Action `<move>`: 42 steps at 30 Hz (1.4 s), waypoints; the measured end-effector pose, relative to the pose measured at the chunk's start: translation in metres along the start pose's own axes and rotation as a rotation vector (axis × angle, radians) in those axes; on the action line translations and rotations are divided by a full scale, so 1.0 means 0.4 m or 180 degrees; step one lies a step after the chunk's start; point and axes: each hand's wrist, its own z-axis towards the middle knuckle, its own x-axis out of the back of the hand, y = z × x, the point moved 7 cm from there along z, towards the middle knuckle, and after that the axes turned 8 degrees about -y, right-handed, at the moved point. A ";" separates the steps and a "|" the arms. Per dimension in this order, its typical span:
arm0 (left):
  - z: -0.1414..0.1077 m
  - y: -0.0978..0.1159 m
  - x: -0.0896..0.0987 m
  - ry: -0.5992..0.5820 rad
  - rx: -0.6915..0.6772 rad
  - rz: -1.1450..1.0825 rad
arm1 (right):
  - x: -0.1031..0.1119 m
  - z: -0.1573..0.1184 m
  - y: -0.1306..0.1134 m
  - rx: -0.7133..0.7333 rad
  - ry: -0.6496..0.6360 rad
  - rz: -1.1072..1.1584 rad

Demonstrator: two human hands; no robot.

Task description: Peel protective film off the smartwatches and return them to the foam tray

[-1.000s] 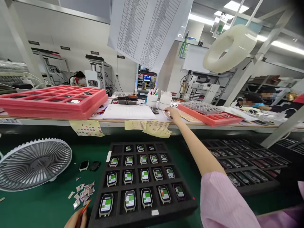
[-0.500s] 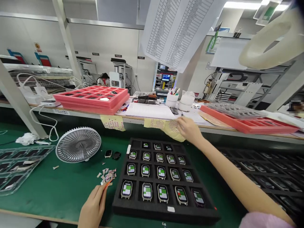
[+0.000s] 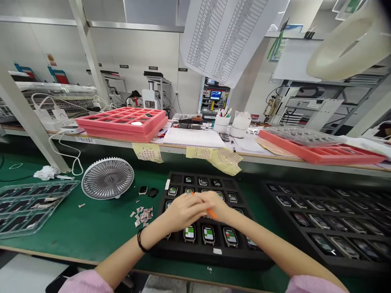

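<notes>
My left hand (image 3: 182, 211) and my right hand (image 3: 215, 204) meet above the black foam tray (image 3: 210, 260). Their fingers close around a slim orange tool (image 3: 211, 213), which slants between them; its exact kind does not show. Beneath the hands, the tray's compartments hold smartwatches (image 3: 208, 234) with lit screens in green and white blocks, one with a red patch. My hands cover part of the middle rows. To the left of the tray lies a loose pile of small pale tabs (image 3: 144, 215). Behind it are a square watch (image 3: 143, 190) and a round black piece (image 3: 153, 192).
A fan (image 3: 108, 179) and a clear tray (image 3: 33, 207) stand left. Another black tray (image 3: 305, 203) full of watches lies right. Along the shelf are red foam trays (image 3: 122, 132), papers (image 3: 192, 137) and a black pen (image 3: 233, 145). Dotted yellow sheets (image 3: 226, 159) hang from its edge.
My right hand has come down from the shelf edge, where the pen now lies. My left hand has moved right from the tab pile with the orange tool, and both hands now meet.
</notes>
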 end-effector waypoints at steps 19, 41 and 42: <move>0.053 -0.417 -0.237 -0.1571 0.2720 0.0337 | -0.011 0.105 0.438 -0.2420 0.0417 0.0515; 0.031 -0.496 -0.265 -0.1493 0.2388 -0.1893 | -0.041 0.079 0.449 -0.1760 0.0775 0.2173; 0.032 -0.499 -0.262 -0.1402 0.2432 -0.1984 | -0.035 0.072 0.447 -0.1763 0.0828 0.2302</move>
